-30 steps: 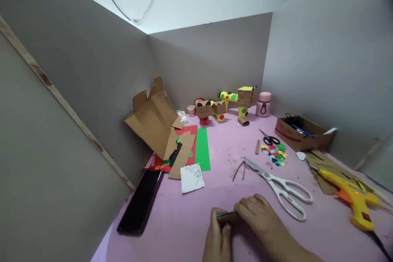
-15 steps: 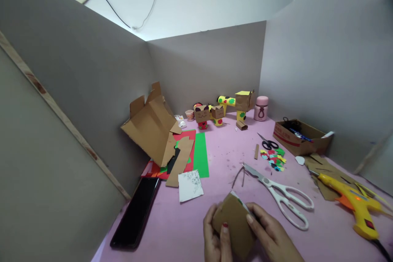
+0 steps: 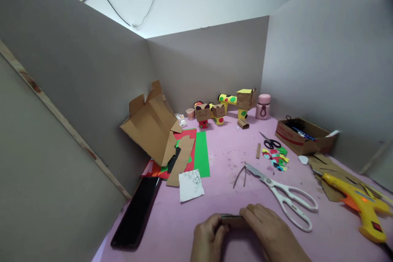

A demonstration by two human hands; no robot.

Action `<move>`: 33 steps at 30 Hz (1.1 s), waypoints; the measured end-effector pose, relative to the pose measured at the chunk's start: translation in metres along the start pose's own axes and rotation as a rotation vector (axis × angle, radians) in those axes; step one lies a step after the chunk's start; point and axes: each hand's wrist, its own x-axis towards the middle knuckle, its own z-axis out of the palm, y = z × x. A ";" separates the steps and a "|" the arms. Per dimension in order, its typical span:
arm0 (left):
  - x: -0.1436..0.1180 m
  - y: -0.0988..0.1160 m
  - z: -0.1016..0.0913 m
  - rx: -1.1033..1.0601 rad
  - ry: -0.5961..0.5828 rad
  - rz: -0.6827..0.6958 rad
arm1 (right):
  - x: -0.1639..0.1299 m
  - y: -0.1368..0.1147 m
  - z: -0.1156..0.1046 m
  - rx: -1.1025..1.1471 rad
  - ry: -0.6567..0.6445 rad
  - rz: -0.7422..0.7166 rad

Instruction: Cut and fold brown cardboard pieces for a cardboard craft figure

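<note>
A small piece of brown cardboard point(image 3: 236, 222) is held between my two hands at the near edge of the table, seen nearly edge-on. My left hand point(image 3: 209, 235) pinches its left end between thumb and fingers. At the other end, my right hand point(image 3: 266, 229) is closed over the top edge, with its thumb hidden. White-handled scissors point(image 3: 285, 194) lie half open just right of my right hand. Past the hands rest thin dark strips point(image 3: 238, 177) and a speckled white square point(image 3: 191, 185).
A black phone point(image 3: 136, 213) lies at left, near folded cardboard point(image 3: 150, 131) and coloured sheets point(image 3: 202, 151). To the right are a yellow glue gun point(image 3: 357, 200), black scissors point(image 3: 271, 142), paper cut-outs point(image 3: 276, 159) and an open box point(image 3: 302, 139). Cardboard animals point(image 3: 203, 114) and a pink bottle point(image 3: 263, 107) stand behind.
The cardboard has tilted from its broad face showing to nearly edge-on. My right hand has come over its top edge, and the left has shifted slightly left.
</note>
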 end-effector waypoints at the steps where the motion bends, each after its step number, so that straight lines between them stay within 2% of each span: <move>1: 0.002 0.005 -0.005 0.008 -0.042 0.004 | 0.001 -0.001 -0.002 0.006 0.011 0.006; 4: 0.006 0.016 -0.018 -0.005 -0.141 0.049 | 0.006 -0.002 -0.005 0.015 0.048 0.024; 8: 0.007 0.015 -0.031 0.000 -0.237 0.083 | 0.008 -0.003 -0.006 0.051 0.002 0.075; 10: 0.004 0.009 -0.032 0.009 -0.158 0.033 | 0.007 -0.003 -0.006 0.068 -0.023 0.089; 12: -0.002 0.001 -0.024 -0.017 0.011 -0.044 | 0.007 -0.003 -0.006 0.090 -0.046 0.096; 13: -0.005 -0.004 -0.017 -0.052 0.093 -0.079 | 0.007 -0.003 -0.006 0.101 -0.060 0.102; 15: -0.011 -0.010 0.005 -0.142 0.192 -0.042 | 0.008 -0.004 -0.007 0.116 -0.099 0.130; 18: -0.015 -0.014 0.040 -0.173 0.221 -0.025 | 0.009 -0.006 -0.009 0.136 -0.154 0.186; 21: -0.014 -0.017 0.060 -0.226 0.301 -0.016 | 0.008 -0.007 -0.008 0.132 -0.140 0.164; 24: -0.012 -0.025 0.062 -0.259 0.334 0.013 | 0.005 -0.005 -0.008 0.138 -0.163 0.153; 26: -0.011 -0.032 0.057 -0.296 0.315 0.005 | 0.004 -0.003 -0.010 0.169 -0.206 0.189; 28: -0.010 -0.035 0.053 -0.364 0.348 0.010 | 0.005 -0.001 -0.015 0.261 -0.231 0.248; 31: -0.011 -0.033 0.052 -0.612 0.415 -0.033 | 0.008 -0.004 -0.024 0.516 -0.162 0.393; 33: -0.013 -0.027 0.055 -0.823 0.344 -0.132 | 0.010 -0.010 -0.026 0.702 -0.109 0.528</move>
